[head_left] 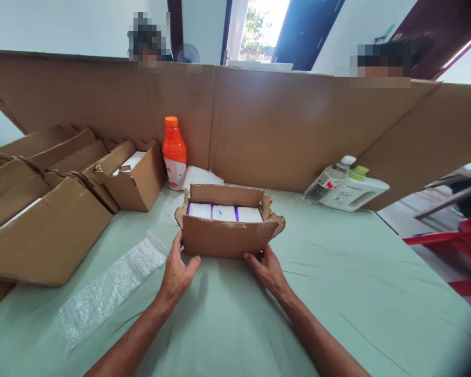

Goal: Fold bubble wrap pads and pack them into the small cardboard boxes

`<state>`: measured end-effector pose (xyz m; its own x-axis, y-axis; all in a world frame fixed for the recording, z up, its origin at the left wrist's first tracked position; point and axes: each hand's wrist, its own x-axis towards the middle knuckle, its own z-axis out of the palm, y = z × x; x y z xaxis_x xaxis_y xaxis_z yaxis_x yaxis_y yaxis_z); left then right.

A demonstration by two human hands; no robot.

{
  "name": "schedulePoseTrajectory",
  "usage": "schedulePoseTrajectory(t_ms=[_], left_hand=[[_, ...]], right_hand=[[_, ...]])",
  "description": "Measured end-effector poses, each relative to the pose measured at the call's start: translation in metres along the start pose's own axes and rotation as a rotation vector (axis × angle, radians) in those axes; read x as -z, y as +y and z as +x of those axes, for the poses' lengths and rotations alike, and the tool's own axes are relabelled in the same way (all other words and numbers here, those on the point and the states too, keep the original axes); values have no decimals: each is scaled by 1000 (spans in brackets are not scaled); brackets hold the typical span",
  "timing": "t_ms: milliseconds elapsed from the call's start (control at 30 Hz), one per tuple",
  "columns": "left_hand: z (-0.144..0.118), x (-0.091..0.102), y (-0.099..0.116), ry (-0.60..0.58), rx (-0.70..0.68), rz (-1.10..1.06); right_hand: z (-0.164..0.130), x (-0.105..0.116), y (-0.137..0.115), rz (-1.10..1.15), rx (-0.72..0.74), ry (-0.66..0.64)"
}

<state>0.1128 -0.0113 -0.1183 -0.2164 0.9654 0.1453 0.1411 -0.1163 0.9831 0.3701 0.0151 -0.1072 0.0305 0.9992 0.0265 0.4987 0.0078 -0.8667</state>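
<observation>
Three white packs (223, 212) with purple edges sit in a row inside an open cardboard box (227, 238), mid-table on green cloth (329, 293). Box upright, open top facing up; long axis runs left to right, across the wearer's line of sight, broad side toward the wearer. Torn, ragged flaps at both short ends.

Left hand (177, 269) at the box's lower left corner, thumb spread from the fingers; right hand (270, 269) at the lower right, thumb by the bottom edge. Box lies between the two hands; fingertips partly hidden, so cannot tell whether either grips firmly or merely touches.

Bubble wrap (113, 283) lies slantwise, one end just beside the left hand. Farther left, a cluster of larger cartons (78, 230) takes up that side. Behind the box: crumpled white sheet (204, 177), orange bottle (175, 149) upright. Tall cardboard partition (278, 125) closes off the far edge; two people's heads show above it. Right rear: clear bottle (325, 180) and white jug (357, 193), both tilted.

Jug lettering seems to begin "Dr."; remainder too small. Orange bottle's label unreadable. Clear bottle's label bears a red mark.
</observation>
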Motion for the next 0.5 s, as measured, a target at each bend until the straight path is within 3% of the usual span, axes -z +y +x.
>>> schedulePoseTrajectory(t_ms=[133,300,400,500], left_hand=[[24,-2,2,-8,42,-8],[46,-15,-3,-39,-9,-48],[46,-22,1,-31,-13,-47],[26,-2,11,-35,-51,69]], right_hand=[[11,-8,0,-23,16,49],[26,-10,7,4,30,116],[33,-7,10,56,-2,107],[16,-2,17,130,-6,89]])
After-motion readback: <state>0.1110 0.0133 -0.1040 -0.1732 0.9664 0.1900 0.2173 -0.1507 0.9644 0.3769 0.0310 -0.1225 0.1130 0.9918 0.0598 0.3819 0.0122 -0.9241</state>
